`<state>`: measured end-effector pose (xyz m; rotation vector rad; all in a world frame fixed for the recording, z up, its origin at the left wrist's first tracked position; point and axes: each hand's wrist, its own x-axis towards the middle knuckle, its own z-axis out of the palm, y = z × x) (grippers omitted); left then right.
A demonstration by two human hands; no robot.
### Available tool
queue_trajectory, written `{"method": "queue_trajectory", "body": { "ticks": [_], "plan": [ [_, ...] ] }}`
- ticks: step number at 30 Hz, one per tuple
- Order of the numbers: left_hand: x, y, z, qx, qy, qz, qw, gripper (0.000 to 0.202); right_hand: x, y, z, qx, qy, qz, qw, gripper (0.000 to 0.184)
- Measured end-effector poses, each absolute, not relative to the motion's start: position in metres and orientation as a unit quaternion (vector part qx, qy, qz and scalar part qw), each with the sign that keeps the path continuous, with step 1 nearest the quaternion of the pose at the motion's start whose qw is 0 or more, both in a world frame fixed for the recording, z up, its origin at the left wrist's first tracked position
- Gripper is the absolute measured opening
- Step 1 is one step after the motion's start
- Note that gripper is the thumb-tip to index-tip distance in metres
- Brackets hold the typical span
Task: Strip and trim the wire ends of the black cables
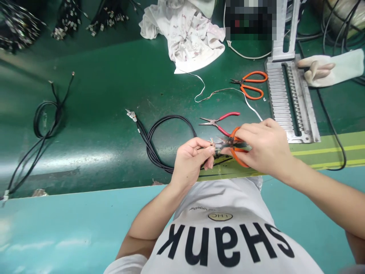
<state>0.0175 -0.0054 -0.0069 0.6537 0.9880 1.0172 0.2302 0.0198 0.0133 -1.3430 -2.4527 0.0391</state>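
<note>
The left hand [190, 161] had its fingers pinched narrow on the stripped black cable end [211, 147], whose long axis ran sideways to the orange-handled scissors [235, 149], held closed in the right hand [265, 148], just beside it, above the green worktop [85, 125].

The head camera looks forward and down, close over the left hand [189, 161], right hand [264, 148] and green worktop [94, 76].

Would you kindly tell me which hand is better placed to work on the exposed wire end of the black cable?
Probably the right hand: it grips orange-handled pliers with their dark jaws beside the exposed wire end, while the left hand pinches the black cable near that end, seemingly steadying it.
</note>
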Motion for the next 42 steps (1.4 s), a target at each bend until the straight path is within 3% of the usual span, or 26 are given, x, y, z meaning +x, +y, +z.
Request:
{"method": "queue_trajectory", "body": {
  "ticks": [4,10,23,35,40,42],
  "plan": [
    [0.018,-0.006,-0.004,0.295,0.452,0.453,0.710,0.021,0.227,0.019,0.012,-0.447,-0.878,-0.092,0.141,0.031],
    [0.018,-0.005,0.000,0.281,0.450,0.447,0.720,0.023,0.222,0.021,0.008,-0.438,-0.879,-0.137,0.127,0.024],
    [0.017,-0.004,-0.001,0.270,0.462,0.437,0.723,0.026,0.219,0.021,0.005,-0.450,-0.884,-0.037,0.124,0.022],
    [0.018,-0.002,-0.004,0.262,0.465,0.432,0.727,0.025,0.217,0.018,0.003,-0.456,-0.884,-0.041,0.095,0.017],
    [0.018,-0.002,0.001,0.257,0.459,0.436,0.730,0.023,0.237,0.033,0.010,-0.528,-0.838,0.013,0.138,0.032],
    [0.017,-0.003,0.003,0.256,0.458,0.438,0.730,0.023,0.254,0.042,0.014,-0.585,-0.804,-0.012,0.109,0.035]
  ]
}}
